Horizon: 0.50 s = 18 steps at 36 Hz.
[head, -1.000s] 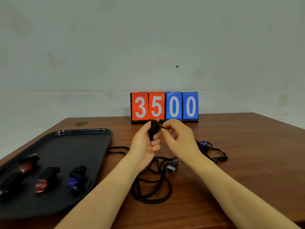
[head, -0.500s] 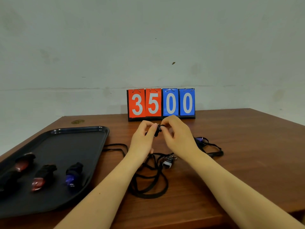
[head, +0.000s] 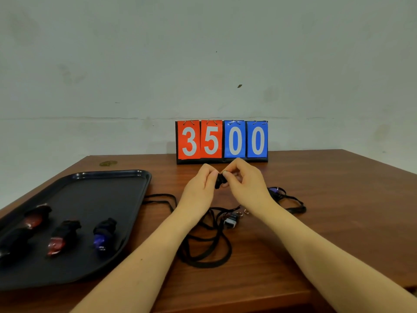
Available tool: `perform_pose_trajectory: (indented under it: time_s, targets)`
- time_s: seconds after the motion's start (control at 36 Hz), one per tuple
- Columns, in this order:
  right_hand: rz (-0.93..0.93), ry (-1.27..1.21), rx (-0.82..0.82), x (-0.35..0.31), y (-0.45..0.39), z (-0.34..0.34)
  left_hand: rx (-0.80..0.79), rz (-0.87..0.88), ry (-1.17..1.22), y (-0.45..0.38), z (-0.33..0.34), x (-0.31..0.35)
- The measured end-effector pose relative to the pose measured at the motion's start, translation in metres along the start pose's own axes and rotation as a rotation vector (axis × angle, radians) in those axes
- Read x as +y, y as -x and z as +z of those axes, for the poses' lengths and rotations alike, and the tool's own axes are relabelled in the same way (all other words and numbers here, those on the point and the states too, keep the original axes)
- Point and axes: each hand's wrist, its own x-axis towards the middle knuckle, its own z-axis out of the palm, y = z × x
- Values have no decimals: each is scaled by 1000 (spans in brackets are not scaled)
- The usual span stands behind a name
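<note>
Your left hand [head: 198,188] and right hand [head: 248,186] meet in the air just above the table [head: 338,199], in front of the flip scoreboard [head: 222,141] that reads 3500. Between them sits a small black bundle [head: 220,180]. Your left thumb and fingers curl around its left side, and your right thumb and forefinger pinch its top end, with the other right fingers bent close behind it. The bundle is lifted clear of the wood, and your fingers hide so much of it that you cannot tell what is inside the black wrapping. Below your wrists a loose black cord [head: 203,251] lies in tangled loops on the table. A small grey-and-black clip [head: 230,221] rests among them, with two little metal rings [head: 247,212] just beside it. To the right of your right wrist lies another dark cord with a small blue piece [head: 276,190] at its end. On your left is a black tray [head: 112,172]. It holds a row of small pieces wrapped in black: a red one [head: 36,216] farthest back, a second red one [head: 59,239] in the middle and a blue one [head: 103,231] nearest your left forearm. A darker piece [head: 11,242] lies at the tray's left edge, too dim to make out. A small brass-coloured mark [head: 108,163] sits on the table behind the tray.
</note>
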Motion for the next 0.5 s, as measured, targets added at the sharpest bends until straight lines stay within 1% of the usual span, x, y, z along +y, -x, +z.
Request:
perform_pose_trajectory:
  time_s: [0.14, 0.25, 0.33, 0.42, 0.5]
  targets:
    - [89, -110, -24, 0, 2, 1, -51, -6, -67, 0, -4, -3]
    - [247, -291, -72, 1, 1, 3, -65, -9, -101, -1, -5, -8]
    - [358, -462, -70, 0, 0, 4, -45, -24, -70, -2, -5, -8]
    - [418, -561, -78, 1, 0, 3, -35, -23, -73, -3, -6, -7]
    - [472, -686, -143, 4, -2, 1, -51, 4, -124, -2, -9, -9]
